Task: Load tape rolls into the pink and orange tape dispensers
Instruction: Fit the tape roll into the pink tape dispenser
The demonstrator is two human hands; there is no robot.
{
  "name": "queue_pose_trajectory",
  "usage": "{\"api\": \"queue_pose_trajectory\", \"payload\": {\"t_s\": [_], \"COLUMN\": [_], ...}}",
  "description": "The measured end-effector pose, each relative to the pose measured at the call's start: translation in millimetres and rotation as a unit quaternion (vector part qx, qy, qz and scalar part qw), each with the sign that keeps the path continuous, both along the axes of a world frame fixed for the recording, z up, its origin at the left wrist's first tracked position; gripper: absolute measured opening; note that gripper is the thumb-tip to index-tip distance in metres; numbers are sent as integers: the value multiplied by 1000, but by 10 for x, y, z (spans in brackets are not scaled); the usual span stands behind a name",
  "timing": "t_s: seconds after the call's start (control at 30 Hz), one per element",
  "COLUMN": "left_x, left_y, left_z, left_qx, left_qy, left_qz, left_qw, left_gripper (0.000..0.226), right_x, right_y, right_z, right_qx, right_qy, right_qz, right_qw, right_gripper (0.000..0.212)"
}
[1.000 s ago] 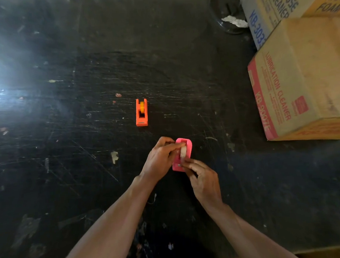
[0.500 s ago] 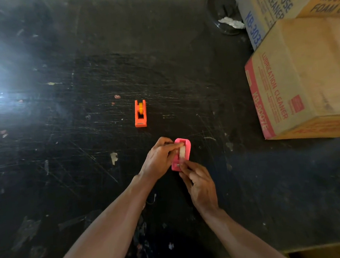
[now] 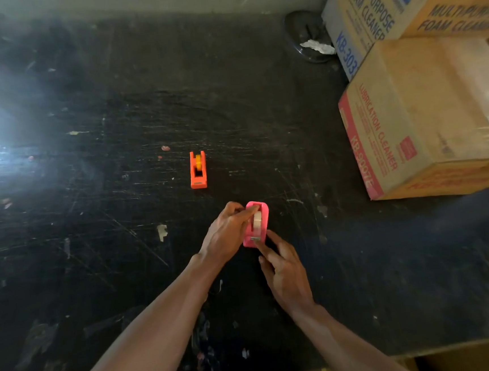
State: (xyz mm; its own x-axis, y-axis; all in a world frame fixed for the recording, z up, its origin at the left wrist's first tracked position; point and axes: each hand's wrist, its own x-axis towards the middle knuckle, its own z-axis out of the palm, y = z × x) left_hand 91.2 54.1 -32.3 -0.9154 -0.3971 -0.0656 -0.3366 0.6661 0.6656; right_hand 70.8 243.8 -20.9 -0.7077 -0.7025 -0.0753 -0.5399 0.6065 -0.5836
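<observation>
**Right hand slid down to the cutter end; pink one nearly loaded**

Slid back a little since a moment ago: right hand (image 3: 284,270), fingertips now at the near end of the pink tape dispenser (image 3: 256,224), by the small metal cutter. Same spot as before for the left hand (image 3: 227,235), thumb and fingers closed around the far half of the pink body, holding it steady on the black worktop (image 3: 93,228). Right fingers close together, touching the near end; hard to tell if pinching the tape tip or just pressing.

Already sitting inside the pink slot: pale tape roll (image 3: 257,218), standing on edge between the two pink walls. Looks seated, though too small to be sure of the hub.

Further up the worktop, well apart from both hands: orange tape dispenser (image 3: 198,170), standing alone, with a yellow-orange roll (image 3: 198,160) showing in its far end. Looks loaded as well.

Probably left to do: pull the pink one's tape end over the cutter, then let go. Not much more after that, judging from how both stand.

Off to the right, out of the way: cardboard boxes (image 3: 426,110).
</observation>
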Motion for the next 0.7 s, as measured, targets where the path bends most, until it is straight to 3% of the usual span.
{"api": "queue_pose_trajectory", "payload": {"t_s": [0.23, 0.43, 0.7], "left_x": [72, 137, 351], "left_y": [-10, 14, -330], "left_z": [-21, 30, -33], "left_qx": [50, 131, 19], "left_qy": [-7, -3, -45], "left_qz": [-11, 142, 235], "left_qw": [999, 981, 971], "left_gripper": [51, 55, 56], "right_x": [69, 116, -15], "right_y": [-16, -315, -674], "right_z": [38, 46, -54], "right_qx": [-24, 8, 25], "right_qy": [-55, -129, -118], "right_qz": [-81, -223, -269], "right_qw": [995, 966, 955], "right_gripper": [53, 90, 93]}}
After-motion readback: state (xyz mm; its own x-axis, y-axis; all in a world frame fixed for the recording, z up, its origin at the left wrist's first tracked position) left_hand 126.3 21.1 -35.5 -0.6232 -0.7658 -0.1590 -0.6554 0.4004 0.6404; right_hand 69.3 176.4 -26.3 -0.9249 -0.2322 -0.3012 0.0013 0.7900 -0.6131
